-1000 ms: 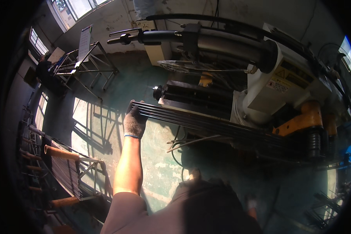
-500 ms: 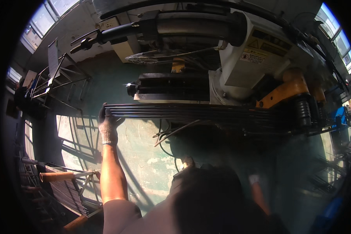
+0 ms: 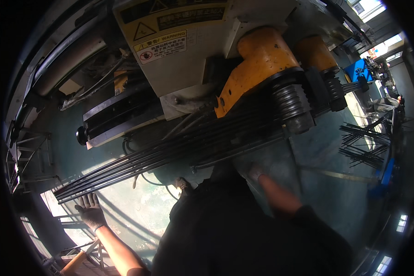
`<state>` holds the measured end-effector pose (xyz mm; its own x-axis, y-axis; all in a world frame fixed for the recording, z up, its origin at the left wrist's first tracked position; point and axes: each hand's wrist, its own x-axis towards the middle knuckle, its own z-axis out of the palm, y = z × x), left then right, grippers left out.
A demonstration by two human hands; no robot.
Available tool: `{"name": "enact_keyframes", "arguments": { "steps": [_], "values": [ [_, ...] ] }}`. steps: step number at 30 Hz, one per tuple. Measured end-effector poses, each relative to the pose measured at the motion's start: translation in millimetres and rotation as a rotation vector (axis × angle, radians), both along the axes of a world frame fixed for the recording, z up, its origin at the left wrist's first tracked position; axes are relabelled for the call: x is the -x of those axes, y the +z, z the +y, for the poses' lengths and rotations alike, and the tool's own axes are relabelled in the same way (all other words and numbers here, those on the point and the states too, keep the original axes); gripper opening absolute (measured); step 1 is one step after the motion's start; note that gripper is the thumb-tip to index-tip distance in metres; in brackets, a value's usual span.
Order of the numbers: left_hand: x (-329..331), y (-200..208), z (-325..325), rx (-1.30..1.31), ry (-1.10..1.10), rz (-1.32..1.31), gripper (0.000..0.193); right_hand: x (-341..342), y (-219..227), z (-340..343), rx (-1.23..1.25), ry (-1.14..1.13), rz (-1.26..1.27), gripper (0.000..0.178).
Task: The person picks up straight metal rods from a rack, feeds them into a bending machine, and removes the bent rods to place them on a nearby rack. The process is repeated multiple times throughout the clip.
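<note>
Hands: gloved left (image 3: 91,212) open beneath steel rods (image 3: 170,156), right (image 3: 254,171) grip unclear, rods entering bending machine (image 3: 257,78)

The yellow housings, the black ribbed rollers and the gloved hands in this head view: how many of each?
Yellow housings: 2
Black ribbed rollers: 2
Gloved hands: 2, left hand beside the steel bars, right hand
Total: 6

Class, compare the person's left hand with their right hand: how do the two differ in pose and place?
The left hand is spread open, just below the free ends of the bundle of dark steel rods; the right hand sits near the yellow machine head, fingers hidden, so its grip cannot be told. The left arm reaches far out to the side; the right stays close to the body. Both wear work gloves.
</note>
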<state>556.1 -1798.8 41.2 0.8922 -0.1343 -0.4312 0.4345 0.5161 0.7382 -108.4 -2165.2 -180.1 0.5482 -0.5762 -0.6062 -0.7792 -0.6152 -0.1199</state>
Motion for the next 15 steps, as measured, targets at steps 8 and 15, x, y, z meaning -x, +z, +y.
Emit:
{"name": "enact_keyframes", "arguments": {
  "steps": [8,15],
  "values": [
    [274,-112,-174,-0.919,-0.987,-0.434,0.022,101,-30,-99,-0.107,-0.224,-0.012,0.049],
    [235,-212,-221,-0.973,-1.127,-1.171,0.027,117,23,-134,-0.197,-0.877,-0.165,0.051]
  ]
}}
